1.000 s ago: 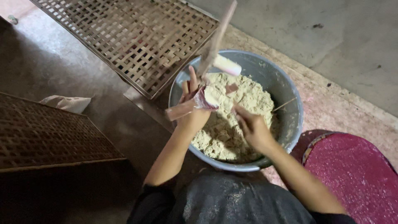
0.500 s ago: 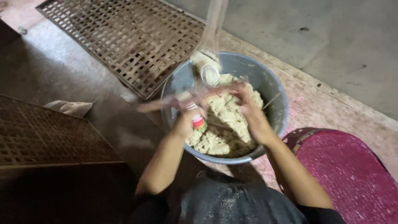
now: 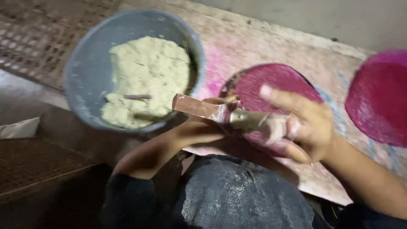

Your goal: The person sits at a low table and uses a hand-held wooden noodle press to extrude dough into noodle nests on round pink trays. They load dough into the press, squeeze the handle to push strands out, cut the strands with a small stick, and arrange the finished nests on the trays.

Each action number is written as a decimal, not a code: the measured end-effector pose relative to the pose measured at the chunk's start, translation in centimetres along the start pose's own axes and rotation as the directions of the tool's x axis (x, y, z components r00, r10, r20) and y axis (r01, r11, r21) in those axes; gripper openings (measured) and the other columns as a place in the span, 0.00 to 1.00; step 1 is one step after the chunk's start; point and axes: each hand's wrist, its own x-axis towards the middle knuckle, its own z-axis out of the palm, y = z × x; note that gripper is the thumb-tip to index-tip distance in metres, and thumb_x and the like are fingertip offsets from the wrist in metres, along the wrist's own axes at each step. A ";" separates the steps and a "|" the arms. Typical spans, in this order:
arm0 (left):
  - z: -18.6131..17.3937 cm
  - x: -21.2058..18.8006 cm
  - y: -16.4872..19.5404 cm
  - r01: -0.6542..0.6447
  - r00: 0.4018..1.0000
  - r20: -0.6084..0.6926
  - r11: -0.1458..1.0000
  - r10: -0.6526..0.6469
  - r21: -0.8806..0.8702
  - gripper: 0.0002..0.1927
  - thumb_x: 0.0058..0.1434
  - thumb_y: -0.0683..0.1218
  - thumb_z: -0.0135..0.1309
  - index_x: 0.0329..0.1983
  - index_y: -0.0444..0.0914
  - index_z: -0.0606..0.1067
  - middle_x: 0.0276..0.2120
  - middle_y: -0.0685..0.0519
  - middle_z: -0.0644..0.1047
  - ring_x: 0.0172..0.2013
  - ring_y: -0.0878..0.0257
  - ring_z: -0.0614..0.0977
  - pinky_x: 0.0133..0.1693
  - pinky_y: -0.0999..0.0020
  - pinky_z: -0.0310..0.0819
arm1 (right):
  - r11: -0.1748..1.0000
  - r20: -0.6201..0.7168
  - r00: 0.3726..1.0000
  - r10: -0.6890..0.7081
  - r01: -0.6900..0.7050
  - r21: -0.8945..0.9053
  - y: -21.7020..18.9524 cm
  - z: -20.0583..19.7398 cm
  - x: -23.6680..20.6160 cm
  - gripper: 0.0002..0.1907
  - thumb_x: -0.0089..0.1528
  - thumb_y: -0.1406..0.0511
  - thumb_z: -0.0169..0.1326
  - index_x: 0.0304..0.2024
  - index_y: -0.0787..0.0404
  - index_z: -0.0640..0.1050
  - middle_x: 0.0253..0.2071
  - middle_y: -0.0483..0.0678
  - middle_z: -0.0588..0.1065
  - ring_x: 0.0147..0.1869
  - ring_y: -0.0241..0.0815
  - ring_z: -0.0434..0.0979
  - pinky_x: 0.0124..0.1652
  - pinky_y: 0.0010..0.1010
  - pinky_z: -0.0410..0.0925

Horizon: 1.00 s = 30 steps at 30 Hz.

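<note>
Two bare hands meet over my lap on one flat pinkish-brown strip (image 3: pixel 199 107). My right hand (image 3: pixel 307 127) closes thumb and lower fingers around the strip's pale, powder-coated end, with the index finger stretched out straight above it. My left hand (image 3: pixel 203 127) comes up from below, forearm bent across my dark trousers (image 3: pixel 237 199), and touches the strip near its middle; blur keeps me from telling whether those fingers are clamped or only pressed against it. The strip's free end points away from the right-hand grip and reaches just over the near rim of a grey bowl (image 3: pixel 85 76), which holds a heap of pale crumbly dough (image 3: pixel 148 76) with two short sticks lying in it. Directly behind the grip sits a round magenta disc (image 3: pixel 275 80); a second magenta disc (image 3: pixel 379 97) lies beyond the right wrist, well apart. Between bowl and discs runs bare pink-stained floor (image 3: pixel 237 46). Woven lattice trays (image 3: pixel 34 38) border the bowl's far side.
</note>
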 end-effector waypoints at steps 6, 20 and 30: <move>6.8 5.2 3.1 0.032 0.994 0.112 0.989 -0.016 -0.143 0.33 0.56 0.47 0.69 0.62 0.37 0.69 0.55 0.45 0.77 0.56 0.56 0.78 0.59 0.60 0.74 | 0.978 0.038 0.997 0.065 -0.056 -0.203 -1.3 -3.3 -6.4 0.36 0.66 0.62 0.53 0.75 0.39 0.58 0.67 0.64 0.68 0.69 0.63 0.74 0.60 0.49 0.74; 3.2 10.0 -5.6 -0.234 0.923 -0.156 0.190 0.352 -0.953 0.50 0.59 0.54 0.68 0.80 0.39 0.56 0.72 0.40 0.63 0.74 0.51 0.62 0.74 0.57 0.55 | 0.000 0.740 0.325 0.589 -0.916 0.402 5.1 -6.6 -18.2 0.67 0.53 0.27 0.42 0.73 0.73 0.56 0.67 0.72 0.65 0.71 0.71 0.69 0.66 0.56 0.64; 6.6 12.3 -9.3 -0.247 0.837 -0.297 -0.168 0.460 -0.955 0.29 0.58 0.49 0.54 0.65 0.44 0.70 0.56 0.51 0.74 0.60 0.57 0.74 0.73 0.55 0.56 | -0.099 0.734 -0.031 0.678 -0.994 0.050 3.5 -6.3 -24.0 0.59 0.56 0.31 0.36 0.72 0.69 0.55 0.73 0.63 0.59 0.78 0.58 0.56 0.70 0.49 0.55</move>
